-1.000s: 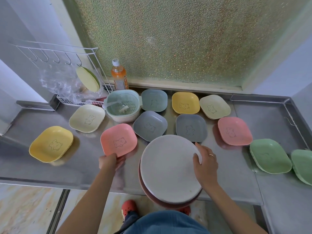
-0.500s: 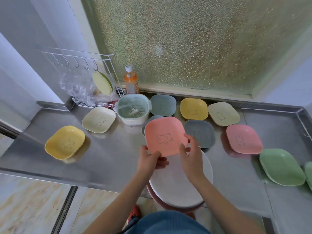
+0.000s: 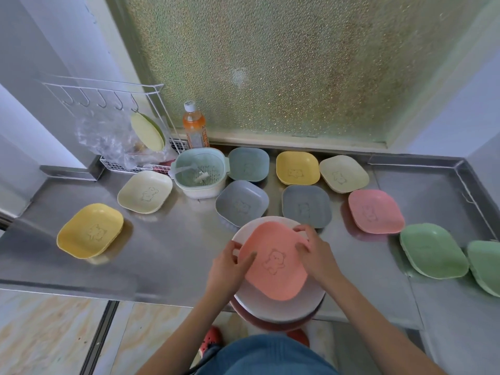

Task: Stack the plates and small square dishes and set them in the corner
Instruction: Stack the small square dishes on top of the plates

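Nearest, the stack of round plates (image 3: 281,307) sits at the front edge of the steel counter (image 3: 173,255), overhanging it; only the white top plate and a dark red rim below it show, so the number of plates cannot be told. On the top plate lies the pink square dish (image 3: 273,266), bear print up, turned so its corners point away and toward the person. The left hand (image 3: 230,266) pinches its left edge, thumb on the upper face. The right hand (image 3: 315,253) curls over its far right corner, hiding that corner.

Left of the stack the counter lies bare up to a yellow dish (image 3: 90,230) near the left edge. Right of the stack there is bare steel before a green dish (image 3: 433,251); a second green dish (image 3: 485,266) is cut off by the frame.

Just beyond the stack sit two grey dishes (image 3: 242,204), then another pink dish (image 3: 376,211) to the right and a cream dish (image 3: 145,191) to the left. Farther back along the frosted window, a strainer basket (image 3: 201,175), a blue-grey dish (image 3: 249,163), a yellow one (image 3: 297,167) and a cream one (image 3: 343,173) stand in a row. The far right corner, inside the raised rim, is open. At far left, a wire rack (image 3: 113,104) holds a crumpled plastic bag whose contents are unclear.
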A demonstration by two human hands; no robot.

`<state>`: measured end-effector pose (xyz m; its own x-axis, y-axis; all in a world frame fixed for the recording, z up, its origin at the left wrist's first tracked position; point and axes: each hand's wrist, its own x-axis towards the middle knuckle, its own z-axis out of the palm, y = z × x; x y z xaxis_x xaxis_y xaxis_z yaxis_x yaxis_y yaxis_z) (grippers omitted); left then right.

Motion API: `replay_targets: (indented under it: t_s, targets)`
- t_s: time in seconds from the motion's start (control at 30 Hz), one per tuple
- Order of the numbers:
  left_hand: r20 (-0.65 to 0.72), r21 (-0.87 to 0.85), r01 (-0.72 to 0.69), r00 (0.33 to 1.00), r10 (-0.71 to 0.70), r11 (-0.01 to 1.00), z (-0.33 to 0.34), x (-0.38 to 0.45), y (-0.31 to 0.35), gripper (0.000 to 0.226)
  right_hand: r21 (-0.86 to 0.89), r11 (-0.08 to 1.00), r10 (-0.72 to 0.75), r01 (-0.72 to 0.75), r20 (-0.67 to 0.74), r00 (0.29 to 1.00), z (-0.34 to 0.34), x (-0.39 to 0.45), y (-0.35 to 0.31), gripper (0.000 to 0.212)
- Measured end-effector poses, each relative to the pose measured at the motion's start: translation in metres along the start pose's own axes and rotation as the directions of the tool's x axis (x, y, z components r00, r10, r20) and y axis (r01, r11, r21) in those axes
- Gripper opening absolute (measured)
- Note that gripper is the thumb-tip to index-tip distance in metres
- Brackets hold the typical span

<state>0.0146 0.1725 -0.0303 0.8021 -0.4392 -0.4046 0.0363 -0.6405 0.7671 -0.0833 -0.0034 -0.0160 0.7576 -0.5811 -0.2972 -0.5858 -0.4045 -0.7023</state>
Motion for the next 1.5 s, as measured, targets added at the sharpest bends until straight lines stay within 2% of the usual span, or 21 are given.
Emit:
replay_targets:
  t_s: [0.1,0.17,0.23,0.3,0.4,0.47,0.53,0.6,0.67,0.73,0.87,0.97,1.07,1.17,1.27,1.37,1.5]
  targets:
    - [0.02,0.238,-0.049,0.999,0.046,0.97,0.004,0.003,-0.002,0.013,-0.254,0.961,-0.127,0.108,-0.058,0.99,0.002,-0.004,0.004,0.024]
    - [0.056,0.412,-0.086,0.996,0.069,0.907,0.007,0.002,-0.001,0.02,-0.394,0.902,-0.219,0.18,-0.058,0.974,0.004,-0.004,0.01,0.026]
    - [0.087,0.52,-0.11,0.993,0.076,0.847,0.012,0.0,0.001,0.034,-0.399,0.892,-0.253,0.213,-0.05,0.966,0.004,0.0,0.017,0.026]
    - [0.072,0.567,-0.101,0.995,0.073,0.817,0.016,-0.002,0.004,0.049,-0.337,0.919,-0.255,0.206,-0.106,0.961,-0.002,0.008,0.024,0.025]
    - [0.047,0.587,-0.073,0.997,0.057,0.806,0.018,0.0,0.005,0.057,-0.204,0.963,-0.236,0.176,-0.323,0.917,-0.019,0.029,0.039,0.024]
    - [0.044,0.594,-0.062,0.998,0.045,0.802,0.018,0.001,0.006,0.056,-0.196,0.973,-0.191,0.125,-0.369,0.91,-0.033,0.043,0.049,0.031]
    - [0.03,0.589,-0.04,0.999,0.027,0.807,0.017,0.002,0.007,0.056,-0.319,0.947,-0.13,0.04,-0.266,0.955,-0.041,0.055,0.059,0.043]
    - [0.011,0.581,-0.017,1.0,0.012,0.814,0.017,0.004,0.007,0.056,-0.446,0.895,-0.046,0.016,-0.057,0.997,-0.042,0.066,0.073,0.051]
    - [-0.008,0.567,0.013,1.0,-0.009,0.824,0.018,0.006,0.006,0.056,-0.527,0.847,0.008,0.067,0.14,0.99,-0.036,0.075,0.089,0.05]
    - [-0.027,0.557,0.034,0.999,-0.023,0.83,0.019,0.007,0.006,0.057,-0.531,0.841,-0.008,0.107,0.185,0.983,-0.028,0.082,0.101,0.048]
    - [-0.058,0.536,0.058,0.998,-0.032,0.842,0.02,0.006,0.006,0.058,-0.468,0.881,-0.066,0.073,0.03,0.997,-0.024,0.08,0.095,0.006]
    - [-0.062,0.533,0.061,0.998,-0.033,0.844,0.021,0.007,0.003,0.059,-0.429,0.9,-0.101,0.074,-0.04,0.994,-0.026,0.078,0.097,0.018]
    - [-0.057,0.511,0.059,0.998,-0.035,0.858,0.021,0.008,0.0,0.06,-0.368,0.925,-0.157,0.099,-0.132,0.979,-0.03,0.076,0.091,0.019]
    - [-0.053,0.49,0.046,0.998,-0.023,0.871,0.019,0.011,-0.001,0.058,-0.275,0.955,-0.193,0.108,-0.303,0.933,-0.041,0.072,0.072,0.011]
    - [-0.056,0.479,0.038,0.998,-0.013,0.877,0.017,0.011,-0.002,0.057,-0.213,0.944,-0.318,0.253,-0.374,0.871,-0.047,0.055,0.055,0.007]
    - [-0.041,0.473,0.04,0.999,-0.024,0.88,0.016,0.012,-0.001,0.062,-0.272,0.856,-0.513,0.44,-0.335,0.79,-0.037,0.026,0.043,0.007]
    - [-0.028,0.473,0.025,1.0,-0.013,0.881,0.013,0.013,0.001,0.063,-0.398,0.681,-0.71,0.615,-0.154,0.687,-0.01,-0.01,0.05,0.017]
